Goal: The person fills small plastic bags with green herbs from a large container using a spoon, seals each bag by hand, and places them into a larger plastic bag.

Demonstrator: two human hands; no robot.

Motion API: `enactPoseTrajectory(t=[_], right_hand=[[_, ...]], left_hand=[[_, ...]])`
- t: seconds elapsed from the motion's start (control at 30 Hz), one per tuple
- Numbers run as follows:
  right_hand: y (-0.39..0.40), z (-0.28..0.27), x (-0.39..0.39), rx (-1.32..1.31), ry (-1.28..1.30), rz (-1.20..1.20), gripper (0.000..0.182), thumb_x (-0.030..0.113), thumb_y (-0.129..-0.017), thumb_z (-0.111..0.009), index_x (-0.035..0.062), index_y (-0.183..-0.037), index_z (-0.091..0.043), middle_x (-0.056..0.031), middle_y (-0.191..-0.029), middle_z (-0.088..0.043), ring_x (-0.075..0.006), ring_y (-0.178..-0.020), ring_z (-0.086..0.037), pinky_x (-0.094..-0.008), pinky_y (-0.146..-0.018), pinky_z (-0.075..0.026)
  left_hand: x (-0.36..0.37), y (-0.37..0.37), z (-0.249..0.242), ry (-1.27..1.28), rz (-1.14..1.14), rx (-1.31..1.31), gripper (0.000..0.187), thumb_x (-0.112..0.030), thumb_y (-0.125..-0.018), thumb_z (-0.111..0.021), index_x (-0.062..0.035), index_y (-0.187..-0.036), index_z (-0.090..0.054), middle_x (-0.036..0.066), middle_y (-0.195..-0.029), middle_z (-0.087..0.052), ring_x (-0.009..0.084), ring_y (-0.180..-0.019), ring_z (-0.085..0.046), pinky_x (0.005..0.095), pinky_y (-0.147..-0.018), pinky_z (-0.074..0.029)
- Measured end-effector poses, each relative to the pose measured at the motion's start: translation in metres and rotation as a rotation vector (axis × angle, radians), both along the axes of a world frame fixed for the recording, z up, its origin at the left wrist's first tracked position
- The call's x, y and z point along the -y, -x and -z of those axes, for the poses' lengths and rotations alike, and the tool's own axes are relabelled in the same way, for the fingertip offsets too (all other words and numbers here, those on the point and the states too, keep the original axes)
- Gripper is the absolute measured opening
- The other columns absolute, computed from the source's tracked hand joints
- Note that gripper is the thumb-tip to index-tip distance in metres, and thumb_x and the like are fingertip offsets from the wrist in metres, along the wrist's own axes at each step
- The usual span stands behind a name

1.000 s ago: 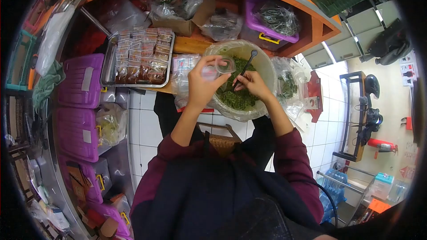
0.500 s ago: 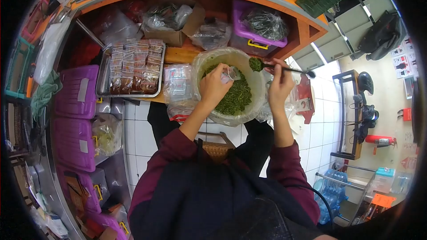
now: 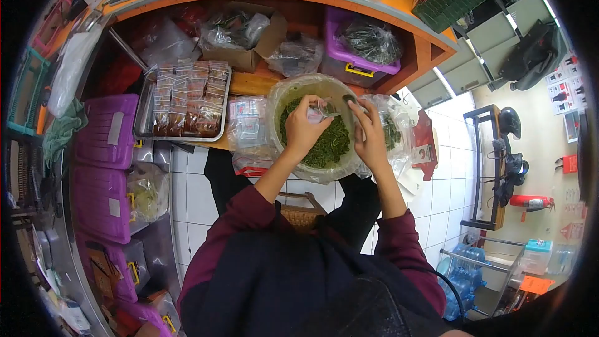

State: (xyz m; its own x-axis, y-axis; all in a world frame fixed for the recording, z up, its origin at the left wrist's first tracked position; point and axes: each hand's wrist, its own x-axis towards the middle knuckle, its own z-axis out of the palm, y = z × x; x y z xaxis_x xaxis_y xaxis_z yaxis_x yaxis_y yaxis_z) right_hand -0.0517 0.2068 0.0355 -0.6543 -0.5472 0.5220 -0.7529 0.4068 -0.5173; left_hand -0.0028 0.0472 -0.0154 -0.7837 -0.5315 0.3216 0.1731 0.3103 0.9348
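Observation:
A lined tub point(image 3: 274, 103) holds chopped dark-green leaves point(image 3: 321, 143) in front of me. Over its far side, my left hand point(image 3: 304, 126) pinches a small clear plastic bag point(image 3: 328, 108) by its edge. My right hand point(image 3: 369, 132) is at the tub's right side, its fingers closed round a black spoon point(image 3: 349, 98). Only the spoon's dark end shows past my fingertips, close to the bag; the handle is mostly hidden by the hand. Whether leaves are on the spoon I cannot make out.
Left of the tub lie packs in clear plastic point(image 3: 248, 122) and a metal tray point(image 3: 181, 137) of filled sachets. A plastic bag with greens point(image 3: 392, 132) and a red box point(image 3: 425, 146) are to the right. Behind stand a cardboard box point(image 3: 240, 56) and a purple bin point(image 3: 355, 70).
My right hand has swung left and inward from beyond the tub's right rim, bringing the spoon beside the bag. My left hand has shifted slightly, still pinching the bag.

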Motion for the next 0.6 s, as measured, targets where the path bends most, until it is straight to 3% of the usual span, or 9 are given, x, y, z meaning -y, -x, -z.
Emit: enactPoseTrajectory(t=[0.07, 0.2, 0.27, 0.37, 0.4, 0.47, 0.6], right_hand=[[0.0, 0.004, 0.002, 0.135, 0.003, -0.055, 0.036, -0.004, -0.075, -0.06, 0.008, -0.109, -0.061, -0.0164, -0.13, -0.04, -0.0341, -0.122, -0.041, -0.0433, -0.098, -0.036], [0.0, -0.003, 0.017, -0.031, -0.056, -0.089, 0.031, -0.003, -0.073, -0.062, 0.005, -0.103, -0.062, -0.0149, -0.122, -0.048, -0.0317, -0.114, -0.049, -0.0394, -0.091, -0.041], [0.008, 0.004, 0.018, -0.088, -0.107, -0.1, 0.025, -0.001, -0.074, -0.064, 0.0056, -0.098, -0.064, -0.0139, -0.112, -0.056, -0.0307, -0.105, -0.054, -0.0384, -0.088, -0.043], [0.013, 0.007, 0.015, 0.098, 0.004, -0.063, 0.013, 0.002, -0.077, -0.065, 0.004, -0.09, -0.065, -0.0083, -0.09, -0.063, -0.0237, -0.087, -0.06, -0.0351, -0.082, -0.043], [0.007, 0.004, 0.018, 0.242, 0.14, -0.02, 0.01, 0.002, -0.077, -0.066, 0.003, -0.087, -0.065, -0.0068, -0.086, -0.063, -0.0211, -0.084, -0.059, -0.0335, -0.081, -0.043], [-0.007, -0.004, 0.026, 0.528, 0.412, 0.071, 0.004, 0.003, -0.078, -0.066, 0.001, -0.081, -0.064, -0.0037, -0.078, -0.063, -0.0159, -0.077, -0.059, -0.0302, -0.079, -0.043], [-0.005, 0.01, 0.019, 0.566, 0.372, 0.095, 0.009, 0.006, -0.078, -0.068, -0.0008, -0.082, -0.065, -0.0043, -0.077, -0.065, -0.0113, -0.077, -0.058, -0.0268, -0.073, -0.045]], left_hand=[[0.0, 0.001, 0.002, 0.017, -0.002, -0.014, 0.041, -0.015, -0.063, -0.078, -0.0088, -0.096, -0.054, 0.004, -0.091, -0.066, 0.0251, -0.085, -0.065, 0.0334, -0.073, -0.049], [-0.002, -0.003, -0.002, 0.021, 0.014, -0.034, 0.044, -0.016, -0.063, -0.078, -0.0077, -0.097, -0.052, 0.006, -0.091, -0.067, 0.025, -0.086, -0.065, 0.0331, -0.075, -0.049], [-0.001, -0.008, -0.007, -0.06, 0.079, -0.087, 0.037, -0.012, -0.067, -0.077, -0.0067, -0.094, -0.053, 0.006, -0.094, -0.066, 0.0169, -0.08, -0.062, 0.0296, -0.071, -0.049], [0.001, -0.013, -0.005, -0.288, 0.142, -0.049, 0.027, -0.012, -0.073, -0.075, -0.0061, -0.092, -0.057, 0.005, -0.092, -0.067, 0.0078, -0.069, -0.057, 0.0227, -0.058, -0.045], [0.001, -0.015, -0.003, -0.383, 0.159, -0.014, 0.023, -0.013, -0.075, -0.073, -0.0061, -0.092, -0.059, 0.004, -0.091, -0.067, 0.0053, -0.065, -0.056, 0.0202, -0.052, -0.043], [0.006, -0.024, -0.023, -0.531, 0.223, 0.088, 0.019, -0.015, -0.079, -0.071, -0.0032, -0.091, -0.063, 0.003, -0.084, -0.068, 0.0043, -0.064, -0.055, 0.0194, -0.053, -0.043], [0.001, -0.03, -0.03, -0.601, 0.215, 0.09, 0.015, -0.014, -0.083, -0.067, -0.0007, -0.09, -0.068, 0.003, -0.076, -0.068, 0.002, -0.057, -0.053, 0.0167, -0.047, -0.036]])
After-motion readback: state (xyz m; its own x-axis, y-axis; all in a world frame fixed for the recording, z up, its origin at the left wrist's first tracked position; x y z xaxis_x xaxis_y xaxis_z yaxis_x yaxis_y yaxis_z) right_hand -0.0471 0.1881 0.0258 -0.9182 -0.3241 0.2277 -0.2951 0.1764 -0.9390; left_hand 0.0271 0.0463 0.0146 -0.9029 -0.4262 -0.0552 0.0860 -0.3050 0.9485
